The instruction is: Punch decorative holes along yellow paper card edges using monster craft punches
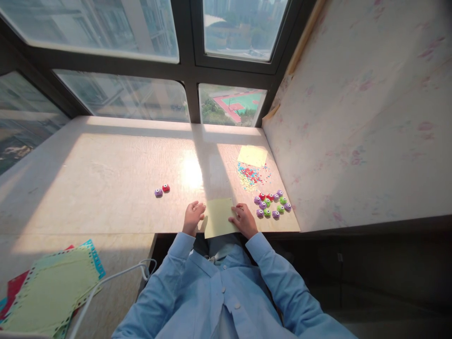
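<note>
A pale yellow paper sheet (pixel 219 217) lies at the front edge of the wooden surface, its lower edge reaching past the rim. At its left edge is my left hand (pixel 194 216), fingers apart and curled a little. My right hand (pixel 244 220) has its fingertips on the sheet's right edge, fingers spread. Right of my right hand sit several small purple, red and green eye-like pieces (pixel 267 213). Behind them lie scattered red, blue and yellow bits (pixel 250 175) and a second yellow sheet (pixel 253 155).
One purple piece (pixel 158 192) and one red piece (pixel 165 188) rest on the wooden surface (pixel 116 188) at left. Punched coloured sheets (pixel 52 287) lie stacked at the lower left, beside a white cable (pixel 116 273). A papered wall (pixel 363 117) bounds the right side; windows stand behind.
</note>
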### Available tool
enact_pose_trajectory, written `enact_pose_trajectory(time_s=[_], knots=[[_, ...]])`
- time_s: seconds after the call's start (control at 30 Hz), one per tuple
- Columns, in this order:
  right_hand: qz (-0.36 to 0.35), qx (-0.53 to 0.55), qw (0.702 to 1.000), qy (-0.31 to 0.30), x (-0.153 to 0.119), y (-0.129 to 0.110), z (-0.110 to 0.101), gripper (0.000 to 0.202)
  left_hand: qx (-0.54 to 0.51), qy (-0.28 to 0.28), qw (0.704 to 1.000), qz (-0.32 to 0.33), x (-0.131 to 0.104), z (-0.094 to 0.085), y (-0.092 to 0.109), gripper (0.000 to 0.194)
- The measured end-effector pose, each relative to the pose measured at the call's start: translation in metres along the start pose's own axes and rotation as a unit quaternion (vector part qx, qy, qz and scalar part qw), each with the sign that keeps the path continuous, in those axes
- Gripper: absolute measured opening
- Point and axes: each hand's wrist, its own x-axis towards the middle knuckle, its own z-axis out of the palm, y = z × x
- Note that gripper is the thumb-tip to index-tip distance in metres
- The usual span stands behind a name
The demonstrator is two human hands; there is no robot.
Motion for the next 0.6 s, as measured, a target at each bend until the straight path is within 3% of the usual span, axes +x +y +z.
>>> enact_pose_trajectory(time_s=[0.13,0.27,0.4,0.6], knots=[[0.002,0.027,1.000,0.013,-0.003,0.006,0.002,0.038,-0.083,-0.008,0.996,-0.044,-0.005,-0.002,0.004,0.034],[0.005,0.052,0.999,0.014,-0.005,0.011,0.003,0.038,-0.112,-0.015,0.993,-0.038,-0.016,-0.005,0.009,0.032],[0.010,0.062,0.998,0.012,-0.005,0.012,0.004,0.038,-0.100,-0.013,0.994,-0.040,-0.028,-0.005,0.013,0.029],[0.004,0.079,0.997,0.014,-0.006,0.013,0.004,0.038,-0.066,-0.066,0.993,-0.072,-0.028,0.000,0.009,0.028]])
